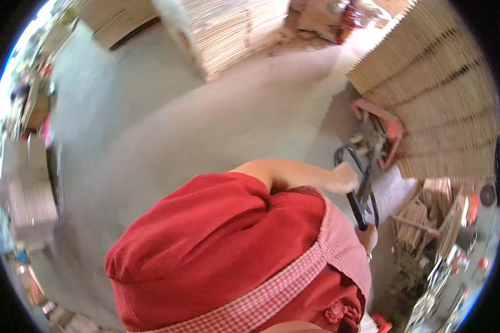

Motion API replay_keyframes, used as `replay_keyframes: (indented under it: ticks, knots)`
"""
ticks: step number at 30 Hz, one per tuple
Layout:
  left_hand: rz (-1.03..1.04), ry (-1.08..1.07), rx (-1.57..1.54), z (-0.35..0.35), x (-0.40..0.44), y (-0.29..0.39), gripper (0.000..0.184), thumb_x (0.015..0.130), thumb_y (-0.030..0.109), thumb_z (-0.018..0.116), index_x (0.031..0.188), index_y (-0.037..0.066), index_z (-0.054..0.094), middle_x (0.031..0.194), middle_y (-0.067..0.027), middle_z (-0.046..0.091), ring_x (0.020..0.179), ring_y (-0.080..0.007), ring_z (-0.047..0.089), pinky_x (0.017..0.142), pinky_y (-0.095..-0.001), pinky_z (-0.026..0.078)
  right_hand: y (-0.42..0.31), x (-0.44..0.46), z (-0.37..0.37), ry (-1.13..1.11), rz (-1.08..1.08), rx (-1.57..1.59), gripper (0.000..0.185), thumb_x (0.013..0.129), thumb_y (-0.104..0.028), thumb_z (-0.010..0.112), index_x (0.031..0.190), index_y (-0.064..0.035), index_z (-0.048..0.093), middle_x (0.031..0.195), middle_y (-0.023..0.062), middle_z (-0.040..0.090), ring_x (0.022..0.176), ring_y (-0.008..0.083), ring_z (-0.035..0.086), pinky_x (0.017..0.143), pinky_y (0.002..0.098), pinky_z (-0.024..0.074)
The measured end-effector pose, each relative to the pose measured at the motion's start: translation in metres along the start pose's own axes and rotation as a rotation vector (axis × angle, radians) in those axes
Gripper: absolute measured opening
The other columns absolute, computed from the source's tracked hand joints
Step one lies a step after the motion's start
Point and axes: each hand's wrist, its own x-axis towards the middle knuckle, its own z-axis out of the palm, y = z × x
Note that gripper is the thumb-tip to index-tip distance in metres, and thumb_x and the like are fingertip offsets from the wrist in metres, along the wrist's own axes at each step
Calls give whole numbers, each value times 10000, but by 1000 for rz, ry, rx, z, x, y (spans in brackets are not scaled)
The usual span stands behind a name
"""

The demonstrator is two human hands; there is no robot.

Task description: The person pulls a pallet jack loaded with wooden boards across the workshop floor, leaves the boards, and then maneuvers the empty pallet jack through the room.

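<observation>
The black looped handle point(356, 208) of a red pallet jack point(393, 131) stands in front of my body, right of the middle of the view. My left hand point(345, 178) is closed around the upper part of this handle, with the arm stretched across from the shoulder. At the lower end of the grip, my right hand point(368, 236) is wrapped on the handle, partly hidden behind the checked apron. Beyond the handle, the jack's red frame sits against a tall stack of flat cardboard point(433, 94).
Another large cardboard stack point(228, 33) stands on the grey floor point(205, 122) ahead, beside brown cartons point(119, 19). Loose cardboard pieces point(422, 216) lie at the right. More stacked cardboard point(30, 183) lines the left edge.
</observation>
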Motion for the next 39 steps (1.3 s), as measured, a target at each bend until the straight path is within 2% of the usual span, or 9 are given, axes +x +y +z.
replay_keyframes:
  ticks: [6, 12, 17, 23, 27, 30, 32, 34, 39]
  knots:
    - [-4, 53, 27, -10, 26, 2, 133, 661, 220, 734, 769, 144, 747, 788, -45, 723, 755, -247, 692, 653, -386, 453, 1, 22, -36, -19, -63, 19, 255, 719, -271, 691, 731, -18, 660, 671, 197, 640, 673, 369, 671, 593, 465, 487]
    - [-57, 157, -5, -11, 39, -4, 132, 633, 203, 705, 718, 108, 742, 756, -81, 714, 752, -274, 696, 608, -433, 515, 7, 41, -29, -11, -85, 78, 257, 727, -242, 682, 730, 10, 635, 658, 194, 632, 641, 351, 667, 577, 461, 474]
    - [-54, 220, 80, 69, 78, -16, 97, 658, 203, 713, 710, 127, 745, 715, -53, 712, 723, -254, 696, 595, -414, 482, 55, 52, 26, -20, -92, 152, 266, 709, -213, 690, 676, 38, 609, 609, 204, 603, 574, 347, 643, 531, 446, 457]
    - [106, 177, 84, 31, 37, -16, 79, 673, 156, 663, 671, 110, 728, 680, -74, 700, 679, -273, 688, 591, -427, 502, 41, 65, 41, 135, -148, 135, 260, 707, -198, 687, 649, 39, 599, 563, 214, 559, 516, 293, 617, 509, 437, 442]
    - [183, 314, -23, 57, 45, 52, 80, 681, 154, 664, 633, 104, 704, 640, -92, 675, 637, -280, 676, 538, -423, 502, 96, -41, 25, 288, -124, 140, 248, 709, -193, 683, 651, 35, 604, 555, 216, 549, 504, 268, 606, 508, 435, 440]
    - [231, 411, -56, 40, 23, 37, 89, 668, 146, 664, 604, 90, 690, 582, -115, 637, 573, -280, 656, 501, -414, 501, 55, -44, 7, 49, 31, 139, 254, 729, -230, 667, 686, 19, 641, 622, 249, 595, 601, 389, 652, 534, 468, 460]
    - [13, 64, -120, -8, -14, 29, 99, 708, 144, 641, 654, 102, 712, 665, -135, 671, 636, -271, 680, 568, -407, 539, 49, -37, 31, 59, 10, 57, 266, 731, -262, 670, 683, -3, 643, 653, 236, 613, 608, 418, 634, 548, 462, 483]
    - [-9, 48, -71, 11, -33, 8, 110, 727, 150, 629, 703, 101, 725, 715, -127, 692, 682, -270, 694, 598, -392, 546, 13, -42, 24, 91, -91, 28, 306, 743, -297, 674, 680, 0, 637, 640, 240, 591, 612, 393, 640, 539, 459, 480]
    - [39, -117, 32, -35, -80, -13, 122, 742, 129, 620, 769, 111, 737, 783, -113, 709, 781, -265, 706, 712, -390, 532, -67, -58, -12, -57, 96, 99, 237, 718, -281, 694, 734, -44, 692, 692, 213, 636, 671, 387, 655, 580, 456, 495]
